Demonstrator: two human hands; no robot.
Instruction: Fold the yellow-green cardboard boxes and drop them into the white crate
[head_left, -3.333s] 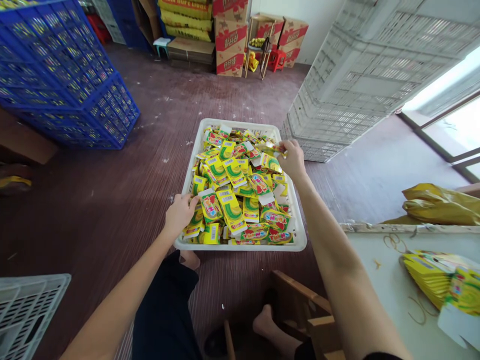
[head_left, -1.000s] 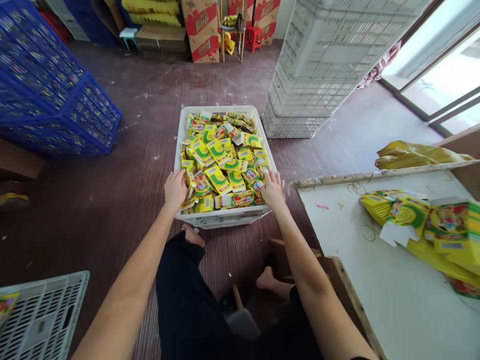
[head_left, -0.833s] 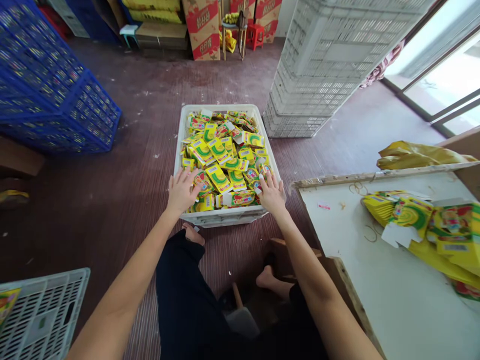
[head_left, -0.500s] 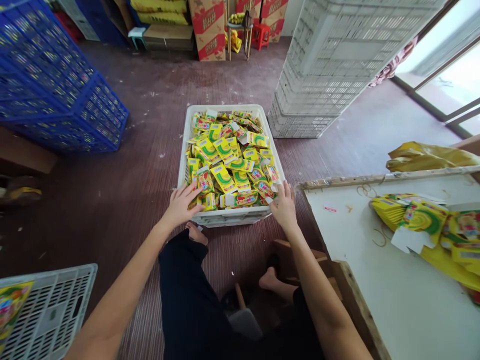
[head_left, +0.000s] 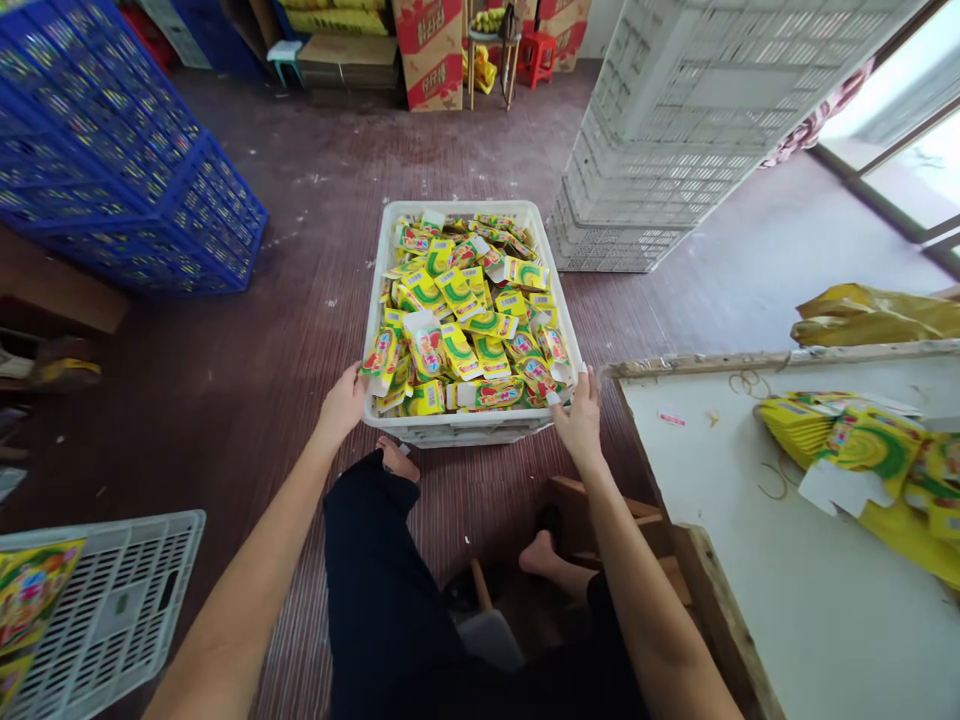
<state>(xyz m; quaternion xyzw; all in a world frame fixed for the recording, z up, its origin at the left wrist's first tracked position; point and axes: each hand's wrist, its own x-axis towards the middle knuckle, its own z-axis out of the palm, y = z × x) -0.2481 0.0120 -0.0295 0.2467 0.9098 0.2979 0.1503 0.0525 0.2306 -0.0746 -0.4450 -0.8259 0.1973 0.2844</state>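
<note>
A white plastic crate (head_left: 459, 424) stands on the floor before me, heaped with small yellow-and-green printed boxes (head_left: 457, 290). My left hand (head_left: 343, 402) is at its near left corner, fingers closed against the outside of the rim and partly hidden. Close to those fingertips, one printed box (head_left: 381, 352) leans at the crate's edge. My right hand (head_left: 579, 418) grips the near right corner, with the thumb toward the inside and the fingers along the outer side. A white box flap shows by that thumb.
Blue crates (head_left: 202, 210) are stacked at left, tall white crates (head_left: 622, 220) at right. A white-topped table (head_left: 705, 480) with wooden edges bears flat printed cartons (head_left: 862, 450) and rubber bands. A grey crate (head_left: 142, 600) lies low at left. Cardboard boxes (head_left: 429, 60) stand behind.
My left hand has moved from over the boxes to the crate's outer left corner. Boxes at the near left have shifted, one now showing a raised white flap. My right hand stays at its corner.
</note>
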